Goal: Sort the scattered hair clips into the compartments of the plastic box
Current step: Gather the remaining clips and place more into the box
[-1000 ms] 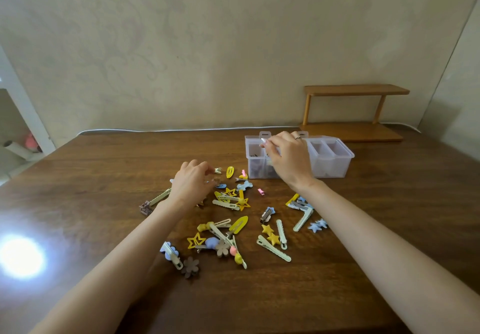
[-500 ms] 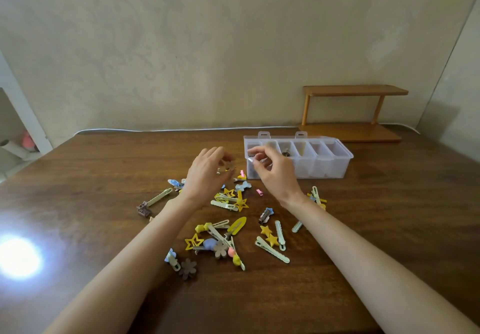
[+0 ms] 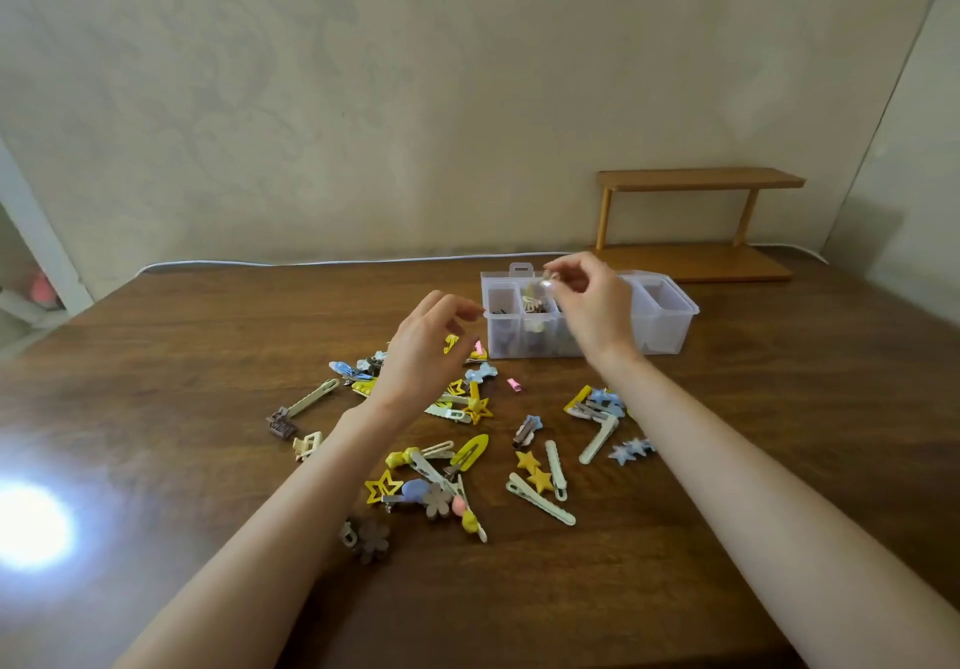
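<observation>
The clear plastic box [image 3: 670, 325] stands at the back of the wooden table [image 3: 182, 356], with dark and pale clips in its left compartments. My right hand [image 3: 592, 315] hovers over the box's middle compartments and pinches a small pale hair clip [image 3: 548, 283] between thumb and fingers. My left hand [image 3: 426, 351] floats just left of the box with its fingers curled apart and nothing in them. Scattered hair clips lie below both hands: a yellow snap clip [image 3: 470, 451], a long cream clip [image 3: 540, 499], a brown flower clip [image 3: 371, 541], blue star clips [image 3: 631, 450].
A small wooden shelf [image 3: 696, 216] stands behind the box against the wall. A white cable [image 3: 311, 263] runs along the table's far edge. A bright glare spot [image 3: 26, 528] lies on the table at the left.
My right hand has risen from the box's front left corner to above its middle compartments with the small clip. My left hand has drifted right toward the box, fingers spread.
</observation>
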The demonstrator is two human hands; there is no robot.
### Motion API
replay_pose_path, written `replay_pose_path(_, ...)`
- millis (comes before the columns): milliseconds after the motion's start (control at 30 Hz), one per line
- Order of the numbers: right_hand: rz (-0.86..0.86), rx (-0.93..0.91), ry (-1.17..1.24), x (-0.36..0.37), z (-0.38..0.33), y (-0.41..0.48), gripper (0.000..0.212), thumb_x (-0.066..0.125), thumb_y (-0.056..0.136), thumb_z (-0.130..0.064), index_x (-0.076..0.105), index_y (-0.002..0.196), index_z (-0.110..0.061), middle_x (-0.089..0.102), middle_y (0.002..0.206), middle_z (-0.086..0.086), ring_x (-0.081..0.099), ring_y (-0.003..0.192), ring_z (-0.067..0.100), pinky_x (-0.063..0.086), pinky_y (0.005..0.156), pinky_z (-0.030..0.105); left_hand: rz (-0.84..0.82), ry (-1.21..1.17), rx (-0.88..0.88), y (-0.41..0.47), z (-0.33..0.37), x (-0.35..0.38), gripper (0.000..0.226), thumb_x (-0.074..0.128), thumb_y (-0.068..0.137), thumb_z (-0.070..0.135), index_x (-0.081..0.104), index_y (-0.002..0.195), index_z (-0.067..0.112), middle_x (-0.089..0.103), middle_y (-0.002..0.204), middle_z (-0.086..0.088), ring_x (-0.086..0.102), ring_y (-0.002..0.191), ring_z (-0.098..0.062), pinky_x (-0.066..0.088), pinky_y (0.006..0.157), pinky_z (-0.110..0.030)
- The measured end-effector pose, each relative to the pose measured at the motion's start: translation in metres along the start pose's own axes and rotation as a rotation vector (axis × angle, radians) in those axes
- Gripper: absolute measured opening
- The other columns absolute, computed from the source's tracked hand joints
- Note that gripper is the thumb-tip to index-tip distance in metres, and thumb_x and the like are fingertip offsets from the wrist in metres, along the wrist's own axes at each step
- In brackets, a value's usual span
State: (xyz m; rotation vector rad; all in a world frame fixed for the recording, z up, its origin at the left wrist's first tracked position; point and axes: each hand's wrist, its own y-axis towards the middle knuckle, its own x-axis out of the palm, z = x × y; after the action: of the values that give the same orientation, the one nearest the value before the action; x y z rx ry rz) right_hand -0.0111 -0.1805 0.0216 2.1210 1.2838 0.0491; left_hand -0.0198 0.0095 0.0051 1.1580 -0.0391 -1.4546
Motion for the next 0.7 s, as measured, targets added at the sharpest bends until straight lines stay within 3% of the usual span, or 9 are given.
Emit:
replay_pose_path(67, 0.034, 0.014, -0.171, -0.012, 0.012, 0.018, 0.013, 0.062, 0.085, -0.003, 0.069, 0.093, -0.011, 0.064, 0.097, 0.006, 0.060, 0.088, 0.015, 0.043, 0.071, 0.014, 0.024, -0.014, -0.033, -0.002, -0.003, -0.001, 0.017, 0.060, 0.088, 0.008, 0.063, 0.103, 0.014, 0.056, 0.099, 0.005, 0.055, 0.082, -0.007, 0.047, 0.069, -0.016)
replay_pose_path(133, -0.032, 0.034, -0.340, -0.019, 0.021, 0.029, 0.013, 0.063, 0.085, -0.005, 0.071, 0.093, -0.012, 0.066, 0.099, 0.006, 0.060, 0.093, 0.018, 0.041, 0.073, 0.019, 0.037, -0.023, -0.050, -0.005, -0.006, -0.002, 0.016, 0.059, 0.088, 0.006, 0.063, 0.101, 0.013, 0.058, 0.099, 0.003, 0.054, 0.081, -0.005, 0.044, 0.067, -0.011)
replay_pose_path(233, -0.133, 0.024, -0.528, -0.023, 0.023, 0.034, 0.008, 0.066, 0.085, -0.012, 0.071, 0.088, -0.017, 0.069, 0.097, 0.001, 0.058, 0.100, 0.018, 0.042, 0.074, 0.027, 0.041, -0.035, -0.071, -0.006, -0.012, -0.003, 0.013, 0.059, 0.088, 0.007, 0.064, 0.099, 0.013, 0.061, 0.099, 0.002, 0.056, 0.081, -0.006, 0.046, 0.067, -0.015)
replay_pose_path(367, -0.283, -0.042, -0.720, -0.017, 0.020, 0.034, 0.010, 0.066, 0.086, -0.022, 0.074, 0.091, -0.019, 0.068, 0.104, 0.002, 0.049, 0.114, 0.022, 0.039, 0.088, 0.035, 0.058, -0.034, -0.079, -0.006, -0.014, -0.005, 0.011, 0.061, 0.087, 0.007, 0.065, 0.096, 0.013, 0.062, 0.096, 0.002, 0.055, 0.079, -0.004, 0.044, 0.065, -0.010)
replay_pose_path(467, -0.273, -0.076, -0.744, -0.017, 0.023, 0.034, 0.015, 0.061, 0.089, -0.024, 0.074, 0.094, -0.019, 0.064, 0.108, 0.005, 0.046, 0.114, 0.027, 0.040, 0.086, 0.035, 0.051, -0.031, -0.084, -0.007, -0.014, -0.007, 0.012, 0.060, 0.088, 0.007, 0.064, 0.097, 0.013, 0.061, 0.096, 0.004, 0.055, 0.080, -0.002, 0.043, 0.065, -0.006)
replay_pose_path(567, -0.140, -0.083, -0.642, -0.023, 0.029, 0.031, 0.028, 0.052, 0.091, -0.026, 0.075, 0.079, -0.015, 0.064, 0.100, 0.006, 0.048, 0.102, 0.026, 0.035, 0.074, 0.031, 0.049, -0.028, -0.079, -0.007, -0.014, -0.008, 0.012, 0.060, 0.088, 0.006, 0.064, 0.097, 0.012, 0.060, 0.097, 0.003, 0.054, 0.080, -0.001, 0.042, 0.065, -0.004)
replay_pose_path(700, -0.100, -0.082, -0.571, -0.023, 0.030, 0.023, 0.045, 0.042, 0.098, -0.032, 0.074, 0.073, -0.014, 0.065, 0.105, 0.004, 0.046, 0.104, 0.025, 0.031, 0.089, 0.039, 0.047, -0.032, -0.061, -0.007, -0.011, -0.007, 0.011, 0.060, 0.088, 0.006, 0.065, 0.096, 0.011, 0.061, 0.096, 0.002, 0.055, 0.080, -0.002, 0.042, 0.065, -0.005)
